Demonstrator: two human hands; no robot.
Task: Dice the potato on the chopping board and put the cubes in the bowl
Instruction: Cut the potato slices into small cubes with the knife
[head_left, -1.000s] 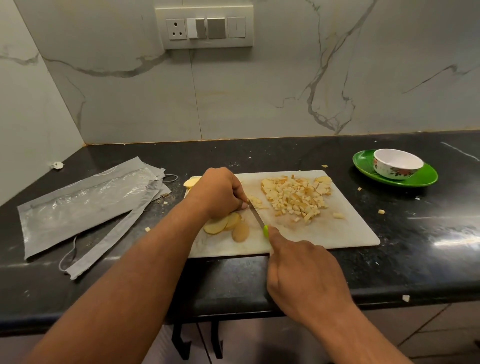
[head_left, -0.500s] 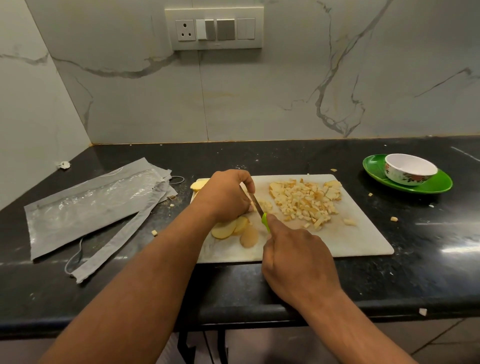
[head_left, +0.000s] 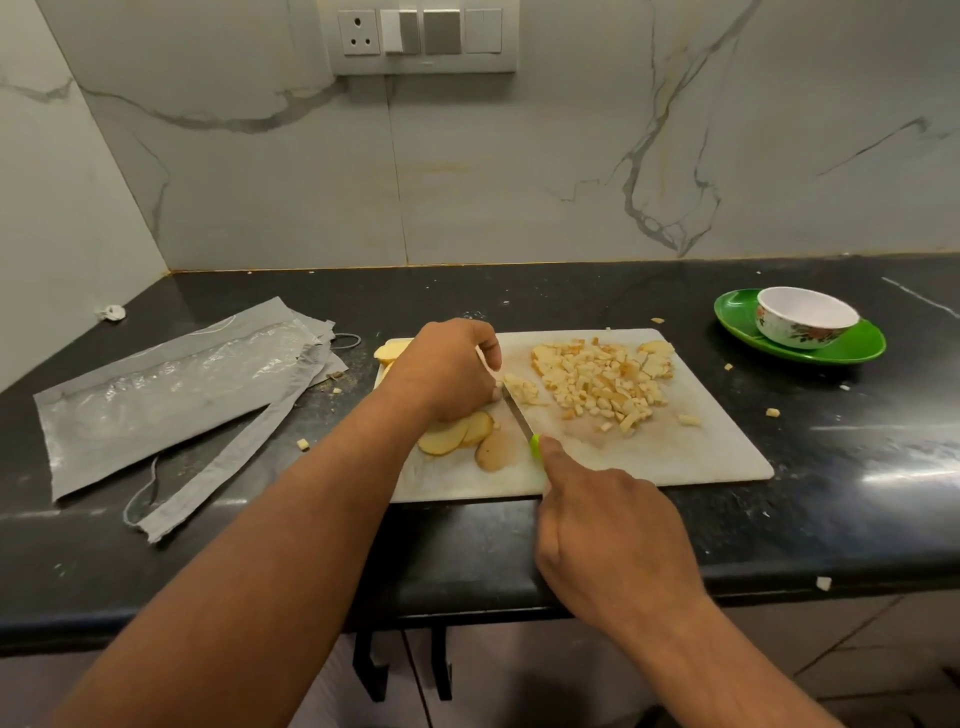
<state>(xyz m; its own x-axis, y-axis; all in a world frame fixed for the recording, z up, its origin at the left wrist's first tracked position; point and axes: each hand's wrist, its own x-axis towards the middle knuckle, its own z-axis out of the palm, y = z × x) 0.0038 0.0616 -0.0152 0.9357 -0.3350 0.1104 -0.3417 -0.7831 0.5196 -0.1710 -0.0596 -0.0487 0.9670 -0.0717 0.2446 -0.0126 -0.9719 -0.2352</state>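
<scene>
From my head cam, the white chopping board (head_left: 675, 457) sits dead center on the black counter (head_left: 857, 493). My left hand (head_left: 447, 371) is curled down over the potato piece it's holding at the board's 9 o'clock side, fingers bent; the piece itself is mostly hidden under the hand. My right hand (head_left: 608, 540) is wrapped around the green-handled knife (head_left: 522, 421), index finger stretched along the top, blade tip right up against my left fingers. A little batch of fresh cubes (head_left: 522, 388) lies just beside the blade, and the big pile of diced potato (head_left: 602, 379) is at the board's 12 o'clock. 3 potato slices (head_left: 467, 434) lie at 7 o'clock. The bowl (head_left: 802, 317) is on a green plate (head_left: 857, 345) way off at 2 o'clock.
</scene>
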